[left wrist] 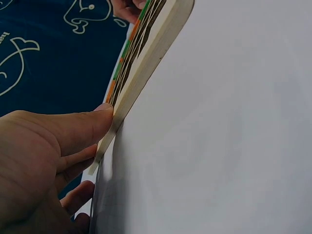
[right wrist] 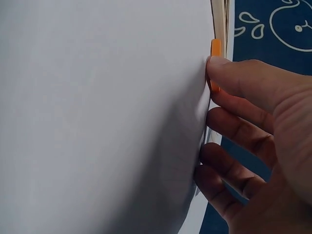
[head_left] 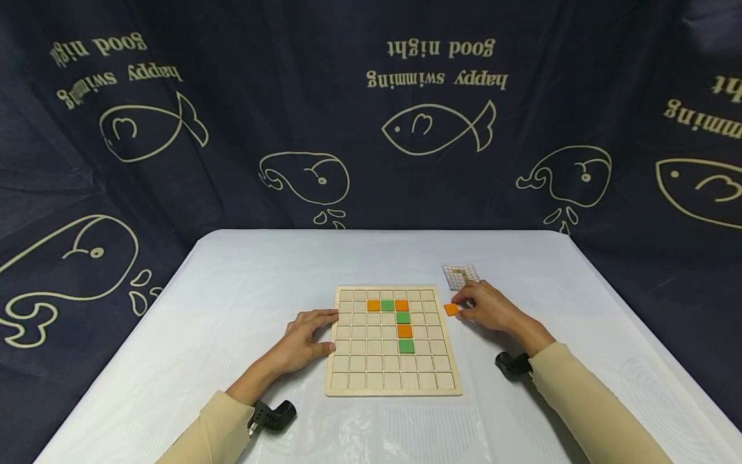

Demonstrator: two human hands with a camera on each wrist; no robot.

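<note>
My right hand (head_left: 487,306) pinches an orange square tile (head_left: 451,310) between thumb and index finger, just off the right edge of the wooden grid board (head_left: 394,392). In the right wrist view the tile (right wrist: 215,46) shows edge-on, and the other fingers are bent loosely, close to the tabletop. My left hand (head_left: 301,341) rests against the board's left edge, thumb and fingertips touching the rim, fingers fairly straight. Orange tiles (head_left: 404,331) and green tiles (head_left: 407,347) sit in the board's squares, forming a short row and a column running down from its right end.
A small card (head_left: 455,276) printed with a coloured grid pattern lies behind my right hand, partly covered by its fingers. The white-covered table (head_left: 261,264) extends around the board. A dark cloth (head_left: 232,84) with fish drawings hangs behind the table.
</note>
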